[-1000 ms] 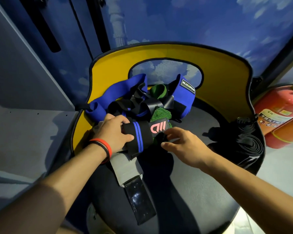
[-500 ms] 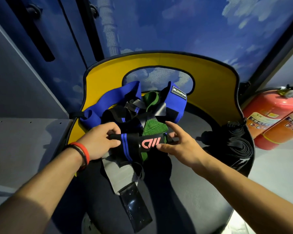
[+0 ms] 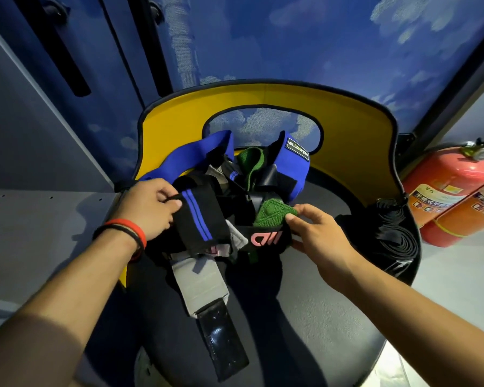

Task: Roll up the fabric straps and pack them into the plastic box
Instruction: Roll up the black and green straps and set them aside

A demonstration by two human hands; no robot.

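Nearest, a grey strap [image 3: 199,283] with a black hook tab lies unrolled down the front of the chair seat [image 3: 333,317]. Beyond it, both hands are on the black strap [image 3: 199,222] with twin blue stripes. The left hand [image 3: 148,208] pinches the striped end between thumb and fingers. The right hand [image 3: 316,233] pinches the end bearing the pink logo, thumb on top. The strap sags between the two grips and rests on the tangled pile [image 3: 252,196], crossing a green strap [image 3: 271,216] just behind the right thumb.

Assessment: the step in hand appears to be freeing this strap for rolling. Recommended: lift it clear of the pile, draw it flat and straight, then roll tightly from one end with edges aligned, so the fastening tab finishes outermost. Risk: neighbouring straps may snag and come along.

Further back, a blue strap [image 3: 291,166] leans on the yellow chair back [image 3: 347,129]. No plastic box is in view.
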